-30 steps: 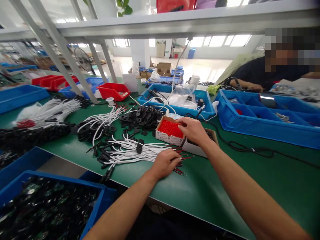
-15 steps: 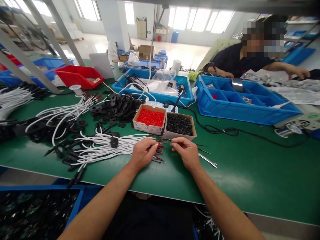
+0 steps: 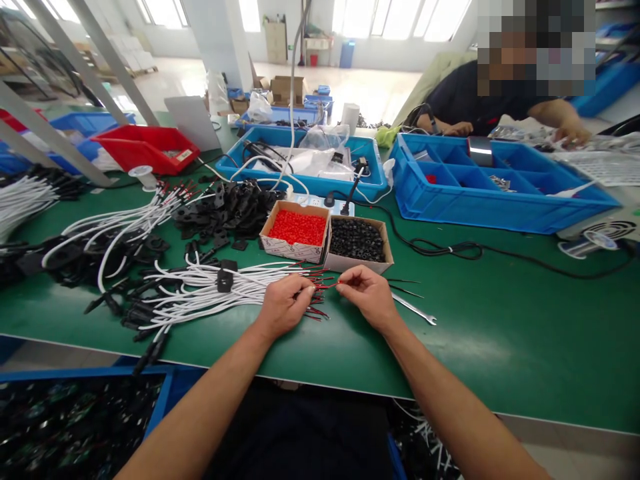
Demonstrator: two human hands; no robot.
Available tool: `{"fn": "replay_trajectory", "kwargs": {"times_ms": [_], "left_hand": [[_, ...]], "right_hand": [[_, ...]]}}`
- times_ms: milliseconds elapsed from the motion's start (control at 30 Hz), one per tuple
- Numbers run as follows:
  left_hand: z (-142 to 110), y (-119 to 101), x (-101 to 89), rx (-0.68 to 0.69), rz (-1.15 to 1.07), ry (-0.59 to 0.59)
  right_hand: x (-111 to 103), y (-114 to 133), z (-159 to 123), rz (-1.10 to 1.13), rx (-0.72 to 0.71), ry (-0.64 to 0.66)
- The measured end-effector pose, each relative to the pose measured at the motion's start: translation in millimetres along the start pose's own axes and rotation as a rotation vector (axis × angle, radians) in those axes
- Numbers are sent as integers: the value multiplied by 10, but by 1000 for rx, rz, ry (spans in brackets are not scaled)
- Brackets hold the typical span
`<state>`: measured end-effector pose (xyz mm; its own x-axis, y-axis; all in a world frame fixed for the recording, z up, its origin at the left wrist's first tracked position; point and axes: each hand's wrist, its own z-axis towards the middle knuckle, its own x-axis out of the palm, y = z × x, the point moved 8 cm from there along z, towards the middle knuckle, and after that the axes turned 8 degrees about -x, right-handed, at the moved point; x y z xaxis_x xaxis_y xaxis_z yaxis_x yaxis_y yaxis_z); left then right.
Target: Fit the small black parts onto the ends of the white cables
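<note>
My left hand (image 3: pixel 283 304) pinches a thin red wire end at the tip of a bundle of white cables (image 3: pixel 215 287) lying on the green table (image 3: pixel 500 333). Just to its right, my right hand (image 3: pixel 367 295) pinches a small red piece against the same wire tip. Behind both hands stand a cardboard box of small red parts (image 3: pixel 296 231) and a box of small black parts (image 3: pixel 357 241).
A small wrench (image 3: pixel 414 310) lies right of my right hand. Black plastic parts (image 3: pixel 225 207) and more white cables (image 3: pixel 120 223) crowd the left. Blue bins (image 3: pixel 495 193) and a red bin (image 3: pixel 145 143) stand behind. Another person (image 3: pixel 500 87) works at the far right. A black cord (image 3: pixel 450 250) crosses the table.
My right hand left the red-parts box and came down beside my left hand at the wire ends. The view shifted to the right and down.
</note>
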<state>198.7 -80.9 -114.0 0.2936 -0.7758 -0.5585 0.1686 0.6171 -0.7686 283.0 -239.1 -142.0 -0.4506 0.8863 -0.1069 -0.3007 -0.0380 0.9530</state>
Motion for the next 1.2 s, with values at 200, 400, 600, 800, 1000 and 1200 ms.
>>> {"fn": "replay_trajectory", "kwargs": {"times_ms": [200,400,600,800,1000,1200], "left_hand": [[0,27,13,-28,3,15],[6,59,36,-19,73,25],[-12,-8,79,76,140,69],[-31,-12,119,80,139,125],[-25,-9,84,48,124,115],[-25,21,107,46,134,115]], "right_hand": [[26,-12,-10,-31,-11,51],[34,24,-18,-232,-59,170],[142,259,-28,-355,-292,274],[331,313,-65,-386,-375,278],[283,224,-45,-422,-256,165],[309,290,-81,-454,-326,218]]}}
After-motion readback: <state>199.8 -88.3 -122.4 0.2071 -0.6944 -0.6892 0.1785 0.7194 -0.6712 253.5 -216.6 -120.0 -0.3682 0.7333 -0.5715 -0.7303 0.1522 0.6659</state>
